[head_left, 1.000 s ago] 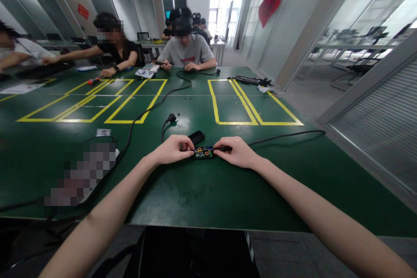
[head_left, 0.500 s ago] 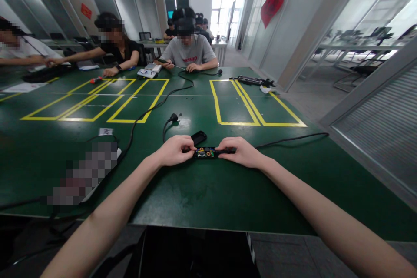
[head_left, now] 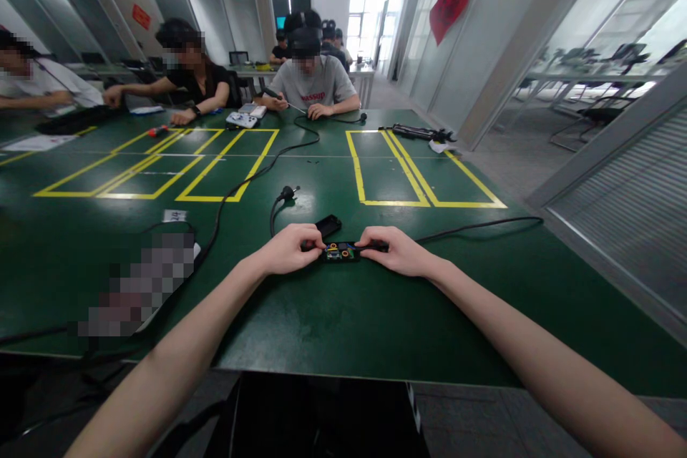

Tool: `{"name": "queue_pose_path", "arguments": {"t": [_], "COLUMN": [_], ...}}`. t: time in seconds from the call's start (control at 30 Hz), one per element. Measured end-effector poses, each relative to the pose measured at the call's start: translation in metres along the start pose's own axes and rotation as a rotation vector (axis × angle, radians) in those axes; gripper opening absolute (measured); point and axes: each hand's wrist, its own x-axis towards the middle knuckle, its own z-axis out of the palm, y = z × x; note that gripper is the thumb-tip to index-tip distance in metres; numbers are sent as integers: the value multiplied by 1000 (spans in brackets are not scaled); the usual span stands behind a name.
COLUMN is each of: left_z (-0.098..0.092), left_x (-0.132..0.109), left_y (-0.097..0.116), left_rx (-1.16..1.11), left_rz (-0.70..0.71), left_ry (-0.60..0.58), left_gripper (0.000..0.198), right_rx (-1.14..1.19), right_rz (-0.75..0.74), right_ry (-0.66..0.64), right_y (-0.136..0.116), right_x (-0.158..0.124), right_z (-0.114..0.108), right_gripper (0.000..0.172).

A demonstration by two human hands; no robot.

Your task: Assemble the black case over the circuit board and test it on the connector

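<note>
Plug (head_left: 288, 193): centre of the frame, its cord running down behind the left hand.
Left hand (head_left: 293, 248): centre, thumb and fingertips pinched on a dark cord end (head_left: 308, 246).
Black cover (head_left: 329, 225): just beyond the open case, lying tilted.
Open case (head_left: 342, 255): just below frame centre, between both hands, circuit board and wires showing.
Right hand (head_left: 394, 250): fingers clamped on the black cable (head_left: 483, 225), which trails toward the right.

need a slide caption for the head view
Left hand and right hand at opposite ends of an open case, circuit board exposed
</note>
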Motion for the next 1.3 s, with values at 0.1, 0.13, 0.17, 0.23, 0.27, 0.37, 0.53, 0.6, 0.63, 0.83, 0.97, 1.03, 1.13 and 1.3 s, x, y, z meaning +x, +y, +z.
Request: {"name": "queue_pose_path", "arguments": {"t": [0.1,0.13,0.17,0.23,0.27,0.37,0.53,0.6,0.63,0.83,0.97,1.03,1.13,1.3], "left_z": [0,-1,-1,-3,-3,-4,0,2,3,6,9,11,16,19], "left_x": [0,0,0,0,0,-1,-1,0,1,5,8,9,10,11], "left_y": [0,0,0,1,1,1,1,-1,-2,-18,-19,-15,-11,-14], "left_rx": [-24,-22,-16,6,22,70,110,79,70,227,18,-132,-304,-501], "left_rz": [-13,-15,-15,-16,-17,-27,-20,-16,-28,-191,-180,-184,-200,-224], "left_ry": [-11,-19,-28,-46,-53,-45,49,114,159,321,263,253,272,275], "left_gripper": [14,15,16,18,18,18,17,16,17,33,31,31,27,27], "right_rx": [-45,-62,-78,-111,-125,-148,-196,-172,-148,-139,-168,-120,-31,102], "right_rz": [-11,-27,-47,-90,-110,-147,-164,-168,-165,-25,86,109,145,176], "right_ry": [-11,-17,-25,-42,-48,-55,-25,3,21,221,275,255,224,266], "right_y": [1,1,2,3,3,3,2,3,3,11,14,13,10,4], "right_x": [0,1,1,1,1,0,-2,-2,-2,3,5,6,8,11], "right_z": [0,0,-1,-2,-3,-5,-4,-2,-1,2,4,7,12,17], "right_gripper": [7,8,9,10,10,12,16,16,16,23,32,40,41,30]}}
